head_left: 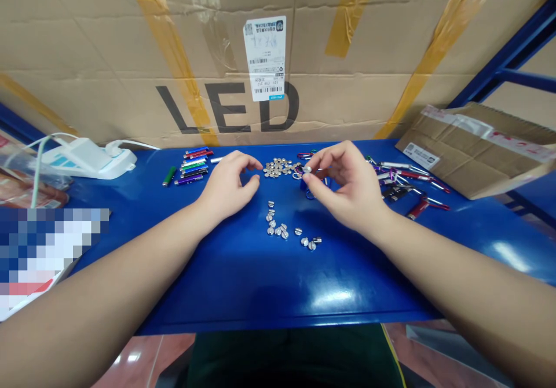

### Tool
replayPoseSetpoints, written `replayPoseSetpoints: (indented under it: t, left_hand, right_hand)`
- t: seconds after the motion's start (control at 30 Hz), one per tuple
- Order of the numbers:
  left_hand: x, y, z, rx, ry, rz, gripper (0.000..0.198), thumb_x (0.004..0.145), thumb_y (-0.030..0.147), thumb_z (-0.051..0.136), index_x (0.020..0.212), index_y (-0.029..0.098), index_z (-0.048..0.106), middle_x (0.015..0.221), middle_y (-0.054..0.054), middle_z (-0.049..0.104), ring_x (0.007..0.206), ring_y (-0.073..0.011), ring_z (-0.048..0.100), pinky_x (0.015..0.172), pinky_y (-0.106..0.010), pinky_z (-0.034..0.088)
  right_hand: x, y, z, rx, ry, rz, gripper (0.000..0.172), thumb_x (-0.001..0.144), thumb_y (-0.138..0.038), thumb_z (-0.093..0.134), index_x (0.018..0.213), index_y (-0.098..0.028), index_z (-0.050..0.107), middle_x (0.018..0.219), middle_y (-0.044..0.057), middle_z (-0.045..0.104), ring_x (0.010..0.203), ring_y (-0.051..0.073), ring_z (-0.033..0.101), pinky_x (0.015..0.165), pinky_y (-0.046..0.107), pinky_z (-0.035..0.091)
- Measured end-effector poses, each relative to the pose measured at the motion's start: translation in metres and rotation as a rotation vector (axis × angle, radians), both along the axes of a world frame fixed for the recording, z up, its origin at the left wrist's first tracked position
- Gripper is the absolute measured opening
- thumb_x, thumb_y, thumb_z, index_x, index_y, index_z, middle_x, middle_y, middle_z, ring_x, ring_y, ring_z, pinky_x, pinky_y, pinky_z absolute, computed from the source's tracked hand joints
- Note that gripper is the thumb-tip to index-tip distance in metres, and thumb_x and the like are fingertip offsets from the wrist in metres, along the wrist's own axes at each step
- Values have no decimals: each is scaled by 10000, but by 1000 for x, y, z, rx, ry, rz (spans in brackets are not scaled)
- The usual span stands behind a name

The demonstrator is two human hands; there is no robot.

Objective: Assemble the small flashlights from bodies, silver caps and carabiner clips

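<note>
My right hand (345,182) pinches a small round silver piece (307,169) between thumb and fingertips, above a blue item and a metal ring partly hidden behind the fingers. My left hand (232,182) hovers left of a pile of coin-like silver discs (278,168), its fingers curved and apart, with nothing between them. Nearer the front, several small silver screw caps (278,230) lie scattered on the blue table (226,295). Pen-like coloured tubes (194,165) lie in a row beyond my left hand. Right of my right hand is a heap of coloured tubes with carabiners (412,182).
A white power strip (91,159) with cables sits at the back left, beside a plastic-wrapped pack (30,174). An open cardboard box (473,150) stands at the right. Behind the table rises a large carton (339,98) marked LED. A blurred white-and-blue item lies at the left edge.
</note>
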State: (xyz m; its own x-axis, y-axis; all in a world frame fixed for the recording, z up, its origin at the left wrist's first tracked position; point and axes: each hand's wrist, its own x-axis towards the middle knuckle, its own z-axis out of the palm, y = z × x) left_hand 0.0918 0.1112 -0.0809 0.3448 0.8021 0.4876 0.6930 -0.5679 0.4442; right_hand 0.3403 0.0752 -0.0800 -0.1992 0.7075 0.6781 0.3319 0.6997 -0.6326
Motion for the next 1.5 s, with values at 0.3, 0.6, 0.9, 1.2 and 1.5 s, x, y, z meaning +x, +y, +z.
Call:
replayPoseSetpoints:
  t: [0.3,0.6,0.9,1.2,1.5]
  left_hand:
    - [-6,13,-12,-99,276,-42,410,933,226,538,1311,205,697,1209,-87,666,1165,-269,613,1102,-468,485]
    - [-5,13,-11,-113,323,-33,317,950,284,546,1172,206,758,1169,-87,675,1110,-272,631,1076,-469,507]
    - [0,5,2,-114,426,-10,194,915,180,564,942,177,756,1013,-74,756,999,-267,679,946,-433,547]
    - [7,-5,4,-70,231,-71,135,853,227,629,865,193,759,883,-47,767,813,-223,701,750,-359,557]
    - [20,-31,11,234,-36,-426,60,926,190,671,909,188,729,959,-39,795,912,-165,735,872,-308,573]
  right_hand:
    - [6,10,-4,-267,-137,16,232,838,-188,703,956,-232,508,918,33,666,836,194,691,688,323,581]
    - [6,7,0,-255,-165,7,178,851,-190,676,950,-223,533,929,43,656,837,191,673,644,303,554]
    - [5,6,1,-243,-170,7,177,843,-196,677,935,-225,528,911,33,648,837,181,665,722,324,586]
    - [3,6,-4,-261,-139,94,255,839,-211,709,995,-238,509,938,32,678,824,182,699,794,365,610]
    - [-4,-1,-6,-14,-331,114,294,839,-174,691,1035,-250,486,963,30,693,862,195,714,783,328,592]
